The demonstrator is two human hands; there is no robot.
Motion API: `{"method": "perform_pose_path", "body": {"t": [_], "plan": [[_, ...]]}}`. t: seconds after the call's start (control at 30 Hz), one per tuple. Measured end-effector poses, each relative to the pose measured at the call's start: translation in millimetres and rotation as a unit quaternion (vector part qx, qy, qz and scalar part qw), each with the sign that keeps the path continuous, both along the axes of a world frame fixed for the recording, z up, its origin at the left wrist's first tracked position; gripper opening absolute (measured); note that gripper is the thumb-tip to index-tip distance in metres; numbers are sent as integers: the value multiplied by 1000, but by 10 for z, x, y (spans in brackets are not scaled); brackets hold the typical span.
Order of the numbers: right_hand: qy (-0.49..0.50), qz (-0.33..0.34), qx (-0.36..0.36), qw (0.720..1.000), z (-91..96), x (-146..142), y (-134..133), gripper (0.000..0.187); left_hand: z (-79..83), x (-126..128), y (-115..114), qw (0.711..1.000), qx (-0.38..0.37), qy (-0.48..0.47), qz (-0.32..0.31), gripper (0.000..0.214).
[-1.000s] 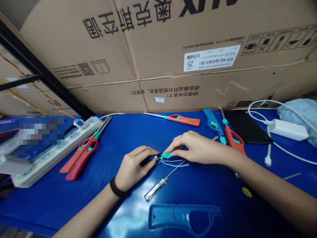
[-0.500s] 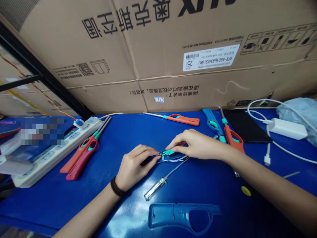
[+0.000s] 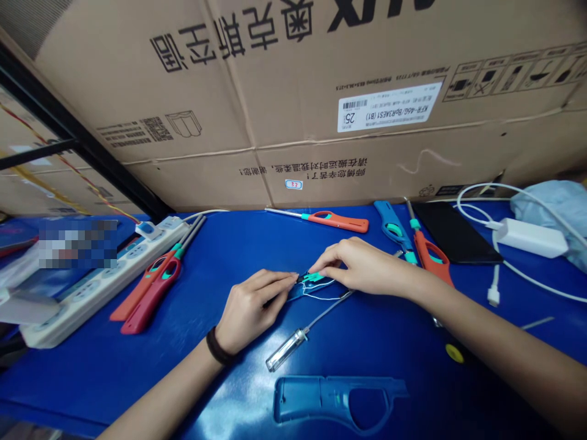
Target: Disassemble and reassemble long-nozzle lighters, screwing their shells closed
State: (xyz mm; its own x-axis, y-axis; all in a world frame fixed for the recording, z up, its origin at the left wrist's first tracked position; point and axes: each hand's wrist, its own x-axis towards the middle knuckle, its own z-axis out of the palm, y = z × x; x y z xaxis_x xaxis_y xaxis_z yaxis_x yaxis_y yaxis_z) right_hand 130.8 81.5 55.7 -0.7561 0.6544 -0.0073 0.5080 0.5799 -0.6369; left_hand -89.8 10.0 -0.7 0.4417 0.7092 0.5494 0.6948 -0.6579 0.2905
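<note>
In the middle of the blue table my left hand and my right hand meet over an opened lighter assembly: a blue shell half with a teal trigger piece and thin white wires. The right fingers pinch the teal trigger piece. The left fingers are closed on the assembly's dark left end, holding it down. A clear fuel tube on a thin hose trails from it toward me. A loose blue lighter shell half lies nearer to me.
Two red and orange stick lighters lie at left beside a white power strip. Another orange lighter, a blue one and an orange one lie behind. A black phone, white charger and cardboard box stand beyond.
Both hands have shifted slightly away from me with the assembly. The left fingers have slid along its left end, and the white wires now lie looped under the right fingers.
</note>
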Motion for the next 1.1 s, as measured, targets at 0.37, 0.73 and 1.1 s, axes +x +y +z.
{"method": "perform_pose_path", "body": {"t": [0.37, 0.73, 1.1], "plan": [[-8, 6, 30, 1000, -32, 0, 23, 30, 19, -1, -9, 999, 1, 37, 18, 24], [10, 14, 45, 999, -12, 19, 26, 31, 54, 1, -12, 998, 4, 67, 20, 26], [1, 11, 45, 999, 1, 16, 13, 31, 25, -10, -12, 997, -9, 77, 24, 27]]}}
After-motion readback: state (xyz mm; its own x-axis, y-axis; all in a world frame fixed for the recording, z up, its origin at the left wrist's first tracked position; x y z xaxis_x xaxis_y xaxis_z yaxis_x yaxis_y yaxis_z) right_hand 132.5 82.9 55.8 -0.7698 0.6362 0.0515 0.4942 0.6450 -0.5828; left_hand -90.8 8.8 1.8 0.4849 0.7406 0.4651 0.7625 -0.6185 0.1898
